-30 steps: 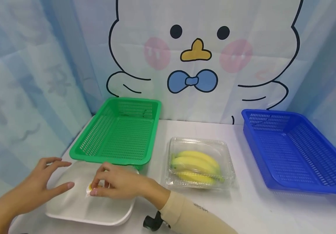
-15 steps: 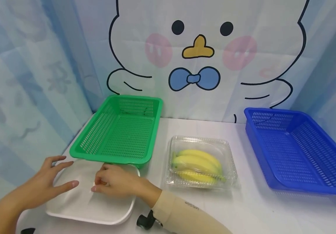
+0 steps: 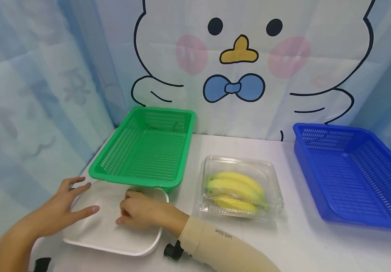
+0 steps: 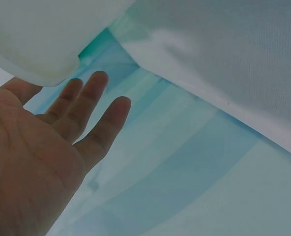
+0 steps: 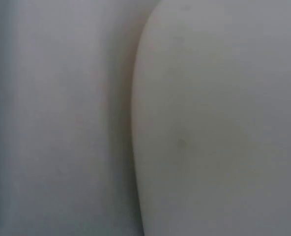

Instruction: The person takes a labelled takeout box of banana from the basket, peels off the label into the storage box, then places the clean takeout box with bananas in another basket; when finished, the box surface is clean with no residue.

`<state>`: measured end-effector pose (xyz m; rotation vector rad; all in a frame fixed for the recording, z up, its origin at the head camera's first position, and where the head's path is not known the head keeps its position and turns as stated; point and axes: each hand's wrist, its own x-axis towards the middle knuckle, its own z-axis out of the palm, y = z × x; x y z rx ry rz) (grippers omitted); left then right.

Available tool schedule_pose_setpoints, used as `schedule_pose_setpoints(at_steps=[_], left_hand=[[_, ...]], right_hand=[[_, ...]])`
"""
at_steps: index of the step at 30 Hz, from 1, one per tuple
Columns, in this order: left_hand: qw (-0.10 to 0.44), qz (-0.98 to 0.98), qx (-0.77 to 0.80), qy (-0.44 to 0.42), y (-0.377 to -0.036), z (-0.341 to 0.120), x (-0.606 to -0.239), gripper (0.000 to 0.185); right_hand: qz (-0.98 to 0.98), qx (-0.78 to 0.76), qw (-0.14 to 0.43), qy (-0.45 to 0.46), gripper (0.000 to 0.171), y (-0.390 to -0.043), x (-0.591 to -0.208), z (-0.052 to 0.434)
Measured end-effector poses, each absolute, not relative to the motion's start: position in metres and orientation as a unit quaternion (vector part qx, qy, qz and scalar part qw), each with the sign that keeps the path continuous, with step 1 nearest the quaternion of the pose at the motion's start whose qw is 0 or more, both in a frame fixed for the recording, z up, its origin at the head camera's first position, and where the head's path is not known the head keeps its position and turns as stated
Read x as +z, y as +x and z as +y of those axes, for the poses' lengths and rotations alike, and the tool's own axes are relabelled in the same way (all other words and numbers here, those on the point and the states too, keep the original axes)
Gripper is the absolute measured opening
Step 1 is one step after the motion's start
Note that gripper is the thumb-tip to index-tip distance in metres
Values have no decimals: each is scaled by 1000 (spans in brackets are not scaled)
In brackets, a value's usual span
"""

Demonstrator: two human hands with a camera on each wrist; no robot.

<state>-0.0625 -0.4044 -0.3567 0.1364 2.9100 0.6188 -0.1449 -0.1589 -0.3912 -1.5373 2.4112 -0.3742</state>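
A shallow white tray [image 3: 101, 236] lies at the front left; its curved edge fills much of the right wrist view. Over its middle, my right hand [image 3: 141, 209] has its fingers curled down and thumb close to them, in a pinch. The small white-and-yellow thing seen in these fingers earlier is now hidden by the hand. My left hand [image 3: 54, 215] is held at the tray's left side, fingers spread and thumb reaching over the tray. In the left wrist view, the left palm [image 4: 37, 152] and loosely bent fingers are beside the tray's edge, holding nothing.
A green basket [image 3: 130, 180] stands right behind the tray. Bananas [image 3: 234, 189] sit in a clear lidded box [image 3: 268, 172] at the middle. Farther right is a blue basket [image 3: 312, 189]. A black object [image 3: 173, 251] sits by the right wrist.
The right hand has closed over the small white-and-yellow thing, which has gone out of sight. The left hand stays spread beside the tray. The head view has shifted slightly.
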Motion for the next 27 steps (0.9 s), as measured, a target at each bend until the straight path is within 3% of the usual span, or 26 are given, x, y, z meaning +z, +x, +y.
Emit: schedule_pose_setpoints(at_steps=[11,20,27], left_hand=[[73,974,206,51,-65,-402,-353,90],[75,973,211,55,-63,-402,-354,91],[79,971,218,48,-62,-405,-362,93]], right_hand=[[832,-93,149,-526,24,-146,-383,-155],[818,-39,100,-566,22,-141,-383,-153],[818,-38,110,-563,21,-136,-384,-150]])
